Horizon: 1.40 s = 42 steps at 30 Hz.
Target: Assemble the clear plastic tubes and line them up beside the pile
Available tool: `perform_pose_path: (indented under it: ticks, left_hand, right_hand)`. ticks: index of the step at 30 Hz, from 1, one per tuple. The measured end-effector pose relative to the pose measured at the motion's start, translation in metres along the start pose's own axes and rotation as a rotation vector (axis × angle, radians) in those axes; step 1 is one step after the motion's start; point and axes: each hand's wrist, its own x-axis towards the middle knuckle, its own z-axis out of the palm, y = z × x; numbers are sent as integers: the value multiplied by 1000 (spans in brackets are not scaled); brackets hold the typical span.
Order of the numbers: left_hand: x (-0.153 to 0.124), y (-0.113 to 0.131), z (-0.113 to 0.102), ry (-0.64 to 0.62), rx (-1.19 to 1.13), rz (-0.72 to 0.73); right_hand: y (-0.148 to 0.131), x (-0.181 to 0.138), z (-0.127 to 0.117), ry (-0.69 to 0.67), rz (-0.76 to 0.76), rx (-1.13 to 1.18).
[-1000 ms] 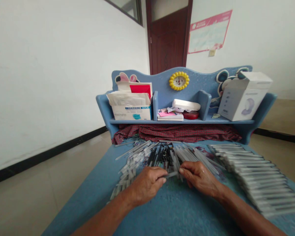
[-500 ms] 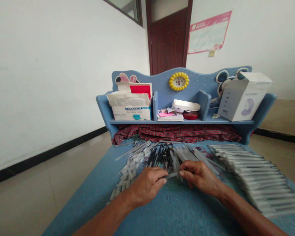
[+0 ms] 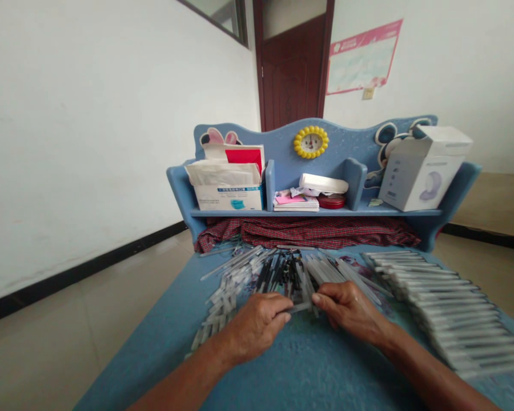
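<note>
Scarcely any movement since, work apparently static; left hand point(image 3: 260, 321) clamps fingers on translucent tube point(image 3: 300, 307); right hand point(image 3: 348, 305) has fingers together, contents unclear.

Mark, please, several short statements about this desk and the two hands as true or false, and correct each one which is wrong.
1. The left hand holds a thin, translucent plastic tube. True.
2. The yellow, flower-shaped clock is right of the tall white cardboard box. False: it is left of it.
3. A dark red checked cloth lies below the blue shelf. True.
4. The right hand lies flat with its fingers spread. False: its fingers are bent, with thumb and forefinger close together.
5. A round, dark red container is in the left compartment. False: it is in the middle one.
</note>
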Motion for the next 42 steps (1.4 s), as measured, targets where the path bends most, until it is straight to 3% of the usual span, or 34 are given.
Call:
perform_pose_path:
  ticks: [7, 12, 18, 23, 28, 33, 39, 42]
  left_hand:
    - [0, -2, 2, 30, -15, 17]
    - [0, -2, 2, 11, 7, 4]
    - [0, 1, 1, 5, 7, 5]
    - [0, 2, 0, 9, 12, 20]
    - [0, 1, 1, 4, 22, 14]
    - [0, 0, 2, 0, 56, 34]
    - [0, 0, 3, -1, 50, 25]
    - [0, 0, 3, -4, 52, 31]
  right_hand:
    - [-1, 0, -1, -21, 67, 140]
    - [-1, -1, 0, -4, 20, 40]
    - [1, -1, 0, -38, 55, 149]
    - [1, -2, 0, -26, 14, 15]
    - [0, -3, 0, -40, 59, 152]
    - [4, -4, 0, -25, 40, 21]
    - [5, -3, 0, -45, 57, 141]
    - [5, -3, 1, -50, 57, 80]
